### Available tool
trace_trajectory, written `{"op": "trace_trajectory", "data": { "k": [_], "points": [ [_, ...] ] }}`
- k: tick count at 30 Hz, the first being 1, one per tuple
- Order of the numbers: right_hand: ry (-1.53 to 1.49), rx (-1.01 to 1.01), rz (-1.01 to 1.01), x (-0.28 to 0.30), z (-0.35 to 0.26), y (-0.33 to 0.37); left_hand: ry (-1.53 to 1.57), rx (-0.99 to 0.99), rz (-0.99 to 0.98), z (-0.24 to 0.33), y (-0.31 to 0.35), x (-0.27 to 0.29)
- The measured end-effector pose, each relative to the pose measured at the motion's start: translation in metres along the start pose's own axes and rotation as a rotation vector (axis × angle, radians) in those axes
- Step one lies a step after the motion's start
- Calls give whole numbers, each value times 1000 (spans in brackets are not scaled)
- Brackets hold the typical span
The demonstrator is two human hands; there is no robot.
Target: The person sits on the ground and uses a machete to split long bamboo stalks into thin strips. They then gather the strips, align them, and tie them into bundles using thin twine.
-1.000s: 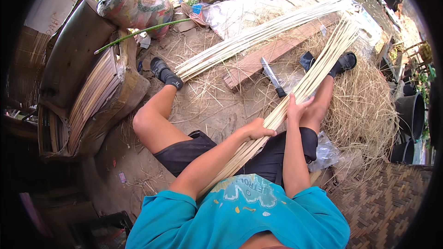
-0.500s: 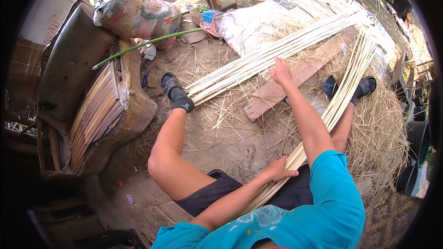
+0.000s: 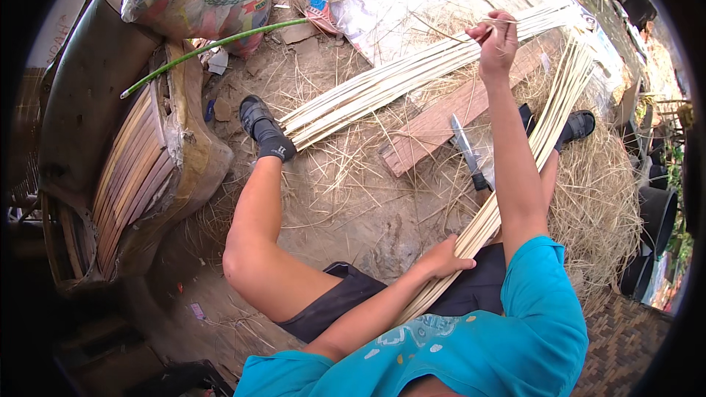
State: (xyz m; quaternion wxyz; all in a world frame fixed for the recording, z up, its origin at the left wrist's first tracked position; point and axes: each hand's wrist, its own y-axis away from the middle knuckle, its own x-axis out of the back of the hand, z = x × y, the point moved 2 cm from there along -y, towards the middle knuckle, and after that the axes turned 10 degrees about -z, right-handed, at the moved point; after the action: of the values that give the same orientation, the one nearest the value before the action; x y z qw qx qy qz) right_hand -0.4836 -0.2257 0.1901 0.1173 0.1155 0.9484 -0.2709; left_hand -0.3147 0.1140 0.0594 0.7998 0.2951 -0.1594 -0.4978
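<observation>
A long bundle of pale split bamboo strips (image 3: 482, 229) slants across my lap to the upper right. My left hand (image 3: 446, 258) is wrapped round its lower part, thumb on top. Raised over a second row of strips (image 3: 368, 103) on the ground, my right hand (image 3: 500, 45) has its fingers closed in a pinch. A thin strip (image 3: 441, 30) seems to run left from those fingers; its end in the grip is too small to make out. Below the right forearm lies a knife (image 3: 463, 141) with a dark handle, its blade against a wooden plank (image 3: 434, 132).
Fine bamboo shavings (image 3: 599, 206) are heaped at the right. At the left stand a worn chair with wooden slats (image 3: 136, 176), a green bamboo pole (image 3: 220, 48) and a stuffed sack (image 3: 198, 4). A pale sheet (image 3: 382, 18) lies beyond the strips.
My right hand has lifted up and to the right, away from the strips on the ground, and its fingers have closed. The knife has come into sight. My left hand keeps its hold.
</observation>
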Motion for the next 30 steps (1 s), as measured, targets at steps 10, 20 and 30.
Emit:
{"op": "trace_trajectory", "data": {
  "k": [10,20,30],
  "points": [
    [150,-1077,-410,-30,14,119,13,-9,60,-8,1,-3],
    [1236,-589,-820,-78,123,234,12,-213,85,-21,-16,-14],
    [232,-986,-1165,-34,-39,164,66,-60,24,-9,-3,-13]
  ]
}}
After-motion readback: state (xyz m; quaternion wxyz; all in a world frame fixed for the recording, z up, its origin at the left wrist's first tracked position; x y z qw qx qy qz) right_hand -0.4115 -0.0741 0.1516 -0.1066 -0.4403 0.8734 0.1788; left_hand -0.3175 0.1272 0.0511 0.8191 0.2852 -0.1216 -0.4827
